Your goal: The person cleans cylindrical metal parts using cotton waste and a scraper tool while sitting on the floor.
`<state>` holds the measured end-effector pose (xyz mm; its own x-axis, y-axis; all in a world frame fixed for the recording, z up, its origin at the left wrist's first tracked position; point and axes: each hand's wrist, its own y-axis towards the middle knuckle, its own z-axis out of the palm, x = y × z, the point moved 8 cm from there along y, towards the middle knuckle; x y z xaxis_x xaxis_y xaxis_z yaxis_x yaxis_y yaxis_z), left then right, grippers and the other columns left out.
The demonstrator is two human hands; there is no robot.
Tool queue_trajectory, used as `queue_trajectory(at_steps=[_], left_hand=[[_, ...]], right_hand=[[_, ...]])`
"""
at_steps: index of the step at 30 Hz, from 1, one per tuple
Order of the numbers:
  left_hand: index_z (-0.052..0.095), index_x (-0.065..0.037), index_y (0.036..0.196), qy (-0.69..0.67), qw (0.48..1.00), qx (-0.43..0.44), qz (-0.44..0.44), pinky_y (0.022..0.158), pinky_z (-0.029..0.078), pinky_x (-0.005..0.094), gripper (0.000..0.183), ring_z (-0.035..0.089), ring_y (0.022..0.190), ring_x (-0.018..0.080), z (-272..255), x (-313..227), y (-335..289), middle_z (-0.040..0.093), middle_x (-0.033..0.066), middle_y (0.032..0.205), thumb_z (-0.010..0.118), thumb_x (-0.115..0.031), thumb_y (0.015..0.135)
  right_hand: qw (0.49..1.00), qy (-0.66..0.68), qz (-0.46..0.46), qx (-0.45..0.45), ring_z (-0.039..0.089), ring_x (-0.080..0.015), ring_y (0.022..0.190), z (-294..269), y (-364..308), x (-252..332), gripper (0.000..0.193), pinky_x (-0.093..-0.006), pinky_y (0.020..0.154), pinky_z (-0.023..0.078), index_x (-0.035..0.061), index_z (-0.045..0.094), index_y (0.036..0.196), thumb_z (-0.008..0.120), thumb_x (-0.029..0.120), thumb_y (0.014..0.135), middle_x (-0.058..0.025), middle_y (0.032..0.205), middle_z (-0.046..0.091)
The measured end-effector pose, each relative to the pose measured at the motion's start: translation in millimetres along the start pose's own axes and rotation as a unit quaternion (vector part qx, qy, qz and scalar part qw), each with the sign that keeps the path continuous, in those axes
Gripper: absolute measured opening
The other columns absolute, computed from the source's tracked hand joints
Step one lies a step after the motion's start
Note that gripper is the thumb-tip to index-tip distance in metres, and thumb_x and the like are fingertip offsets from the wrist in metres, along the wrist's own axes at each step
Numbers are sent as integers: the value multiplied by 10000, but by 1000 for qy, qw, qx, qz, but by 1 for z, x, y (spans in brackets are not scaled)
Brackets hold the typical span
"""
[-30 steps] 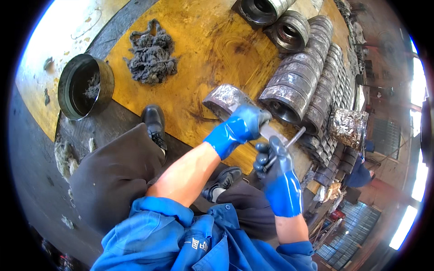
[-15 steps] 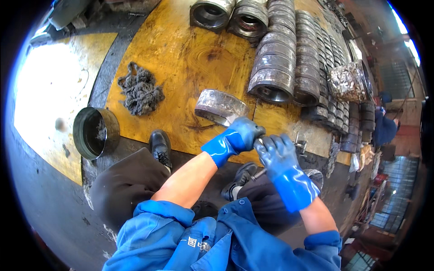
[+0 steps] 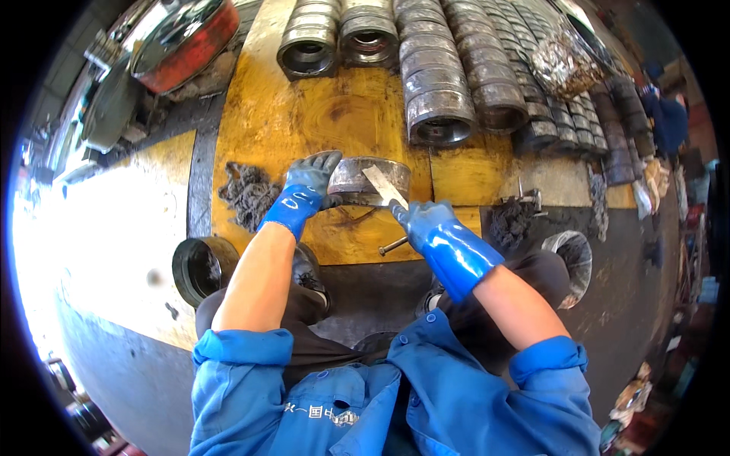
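A worn steel ring (image 3: 372, 176) sits on the yellow, oil-stained board in front of me. My left hand (image 3: 310, 178), in a blue rubber glove, is at its left end, fingers by the upper edge and thumb by the lower edge. In my gloved right hand (image 3: 423, 222) is a scraper with a flat, pale blade (image 3: 385, 186). The blade slants up to the left, across the near face of the ring. Below the fist, its round metal handle end (image 3: 393, 246) sticks out. The glove hides the middle of the tool.
Rows of stacked steel rings (image 3: 437, 95) stand beyond, toward the right. Dark rag waste (image 3: 247, 196) lies left of my left hand. A round tin (image 3: 204, 266) stands by my left leg, a pale bucket (image 3: 574, 262) by my right knee. A red drum (image 3: 186, 47) is far left.
My hands were close together near my knees. Now the left has moved up and left to the ring, and the right brings the scraper's blade over it. The view has also shifted.
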<state>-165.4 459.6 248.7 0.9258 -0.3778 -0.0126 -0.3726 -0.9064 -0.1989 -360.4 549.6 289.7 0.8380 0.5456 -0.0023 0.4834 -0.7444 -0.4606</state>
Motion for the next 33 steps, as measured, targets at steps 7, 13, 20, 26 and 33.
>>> queue_trajectory(at_steps=[7, 13, 20, 26, 33], left_hand=[[289, -125, 1561, 2, 998, 34, 50, 1146, 362, 440, 1138, 399, 1438, 297, 34, -8, 30, 389, 119, 1577, 832, -599, 680], [330, -73, 1515, -65, 996, -18, 66, 1128, 400, 445, 1146, 458, 1375, 372, 56, -2, 45, 434, 202, 1519, 864, -582, 639], [383, -38, 1425, -120, 984, -91, 90, 1066, 444, 453, 1039, 531, 1262, 396, 57, -12, 47, 512, 228, 1393, 859, -541, 650], [392, -70, 1421, -189, 981, -37, 23, 1066, 447, 451, 984, 529, 1257, 415, 61, -29, 34, 522, 223, 1385, 871, -471, 661], [318, -108, 1548, -62, 985, 136, -86, 1101, 444, 423, 1012, 498, 1347, 367, 26, 5, 38, 447, 197, 1522, 797, -550, 774]], right_hand=[[998, 48, 17, 32, 712, -333, 874, -7, 5, 6, 399, -496, 805, 532, 119, 477, 1436, 403, 183, 1049, -148, 1034, 695], [991, 90, 24, 95, 722, -332, 878, -7, 0, 9, 365, -502, 770, 541, 102, 512, 1383, 406, 200, 1048, -162, 1040, 708], [921, 325, 183, 114, 717, -301, 833, 12, -2, -15, 392, -440, 765, 571, 56, 618, 1193, 389, 351, 1074, -146, 917, 715], [993, 105, 33, 37, 710, -251, 725, -20, 16, -4, 282, -393, 636, 583, -8, 645, 1109, 512, 205, 981, -97, 879, 710], [995, 102, -17, 4, 740, -299, 890, -36, 18, 22, 245, -495, 669, 594, 39, 712, 1099, 607, 139, 901, -104, 1019, 755]])
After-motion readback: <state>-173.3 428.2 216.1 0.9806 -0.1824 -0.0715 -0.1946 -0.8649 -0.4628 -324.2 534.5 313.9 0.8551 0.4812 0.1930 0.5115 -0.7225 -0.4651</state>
